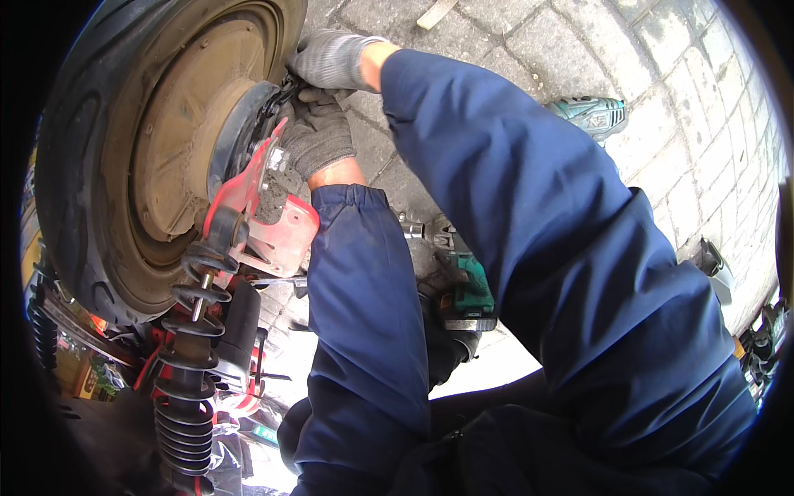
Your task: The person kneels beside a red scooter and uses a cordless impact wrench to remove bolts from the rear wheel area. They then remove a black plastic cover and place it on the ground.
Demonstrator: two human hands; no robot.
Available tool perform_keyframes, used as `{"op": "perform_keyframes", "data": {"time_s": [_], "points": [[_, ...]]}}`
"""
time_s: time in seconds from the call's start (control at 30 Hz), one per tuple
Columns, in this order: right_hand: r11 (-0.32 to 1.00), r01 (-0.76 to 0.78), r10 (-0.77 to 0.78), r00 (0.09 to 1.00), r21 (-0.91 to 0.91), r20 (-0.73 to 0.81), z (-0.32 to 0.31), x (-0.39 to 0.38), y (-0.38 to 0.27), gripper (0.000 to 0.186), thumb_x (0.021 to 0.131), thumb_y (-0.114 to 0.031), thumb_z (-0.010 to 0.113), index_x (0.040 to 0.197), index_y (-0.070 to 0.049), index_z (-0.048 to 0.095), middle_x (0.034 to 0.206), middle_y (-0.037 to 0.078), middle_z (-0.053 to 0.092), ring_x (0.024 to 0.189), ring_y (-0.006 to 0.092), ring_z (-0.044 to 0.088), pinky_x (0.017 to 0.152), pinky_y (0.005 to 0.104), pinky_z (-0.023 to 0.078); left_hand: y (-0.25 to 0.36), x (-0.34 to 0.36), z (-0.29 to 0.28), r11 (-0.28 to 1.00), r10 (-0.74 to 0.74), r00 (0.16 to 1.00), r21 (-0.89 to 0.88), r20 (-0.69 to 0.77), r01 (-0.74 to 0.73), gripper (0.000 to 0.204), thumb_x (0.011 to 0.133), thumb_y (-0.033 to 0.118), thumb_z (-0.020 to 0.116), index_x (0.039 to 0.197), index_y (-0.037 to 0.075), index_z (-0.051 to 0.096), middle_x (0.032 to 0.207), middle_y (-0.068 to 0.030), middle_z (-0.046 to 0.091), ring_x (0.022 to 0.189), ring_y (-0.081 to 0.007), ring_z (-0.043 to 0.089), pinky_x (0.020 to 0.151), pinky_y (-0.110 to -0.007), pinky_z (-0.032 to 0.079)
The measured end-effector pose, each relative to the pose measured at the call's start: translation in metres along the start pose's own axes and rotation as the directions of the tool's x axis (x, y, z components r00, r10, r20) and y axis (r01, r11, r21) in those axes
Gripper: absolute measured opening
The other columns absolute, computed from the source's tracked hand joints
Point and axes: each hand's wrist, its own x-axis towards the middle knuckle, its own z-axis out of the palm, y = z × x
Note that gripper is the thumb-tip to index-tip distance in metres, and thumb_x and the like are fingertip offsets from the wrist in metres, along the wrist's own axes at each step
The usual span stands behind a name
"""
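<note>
Both my hands, in grey knit work gloves, meet at the edge of a dusty wheel hub inside a black tyre. My right hand reaches over from the right, its fingers curled at a small dark part beside the hub's dark round drum. Just below it, my left hand has its fingers bent against the same spot, thumb side up. What they grip is mostly hidden. A red metal bracket with a bolt sits next to my left wrist.
A black coil-spring shock absorber runs down from the bracket at the left. Between my forearms lies a green cordless power tool with a metal socket. Another teal tool and a wood strip lie on the paving.
</note>
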Motion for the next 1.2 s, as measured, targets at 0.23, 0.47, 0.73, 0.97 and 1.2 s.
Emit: {"op": "perform_keyframes", "data": {"time_s": [0.23, 0.47, 0.73, 0.97, 1.2], "points": [[0.91, -0.12, 0.141, 0.99, 0.397, -0.023, 0.003, -0.004, 0.002, 0.047, 0.095, -0.041, 0.047, 0.116, -0.002, 0.062, 0.1, 0.018, 0.067, 0.083, 0.0309, 0.068, 0.072, 0.0386, 0.056, -0.001, -0.009, 0.007, 0.997, 0.039, 0.997, -0.059, -0.065, -0.043, 0.029, 0.094, 0.011, 0.046, 0.119, -0.001, 0.055, 0.117, -0.014, 0.062, 0.105, -0.0217, 0.058, 0.077, -0.029, 0.055], [0.982, 0.08, -0.075, 0.997, -0.171, 0.035, -0.012, -0.009, -0.007, 0.035, 0.095, -0.026, 0.048, 0.119, -0.005, 0.061, 0.112, 0.017, 0.065, 0.107, 0.0283, 0.063, 0.079, 0.037, 0.054, -0.001, -0.005, 0.006, 0.996, 0.033, 0.998, -0.083, 0.062, -0.028, 0.027, 0.092, 0.009, 0.049, 0.116, 0.0, 0.058, 0.115, -0.014, 0.063, 0.098, -0.0225, 0.061, 0.074, -0.028, 0.055], [0.953, 0.165, -0.169, 0.986, -0.254, 0.003, -0.014, -0.007, -0.014, 0.032, 0.094, -0.027, 0.05, 0.112, -0.004, 0.064, 0.104, 0.022, 0.066, 0.096, 0.0329, 0.065, 0.084, 0.0379, 0.052, -0.001, -0.005, 0.006, 0.997, 0.035, 0.999, -0.067, -0.011, -0.036, 0.027, 0.091, 0.008, 0.05, 0.115, -0.002, 0.057, 0.114, -0.0149, 0.063, 0.096, -0.0236, 0.061, 0.075, -0.029, 0.056], [0.871, -0.141, 0.156, 0.988, 0.471, 0.006, -0.007, -0.011, 0.0, 0.043, 0.096, -0.039, 0.043, 0.111, -0.004, 0.064, 0.089, 0.014, 0.066, 0.072, 0.0227, 0.066, 0.057, 0.0355, 0.055, -0.004, -0.016, 0.019, 0.996, 0.041, 0.996, -0.077, -0.079, -0.047, 0.029, 0.091, 0.009, 0.05, 0.117, -0.002, 0.054, 0.117, -0.0157, 0.06, 0.099, -0.0239, 0.058, 0.074, -0.028, 0.055], [0.648, -0.399, 0.329, 0.915, 0.648, 0.235, -0.011, -0.01, -0.005, 0.043, 0.096, -0.037, 0.042, 0.12, -0.005, 0.06, 0.091, 0.016, 0.066, 0.068, 0.0253, 0.066, 0.058, 0.0379, 0.055, -0.004, -0.015, 0.018, 0.997, 0.035, 0.998, -0.064, -0.056, -0.039, 0.028, 0.092, 0.01, 0.052, 0.117, -0.002, 0.055, 0.115, -0.0147, 0.061, 0.1, -0.0228, 0.058, 0.074, -0.028, 0.055]]}}
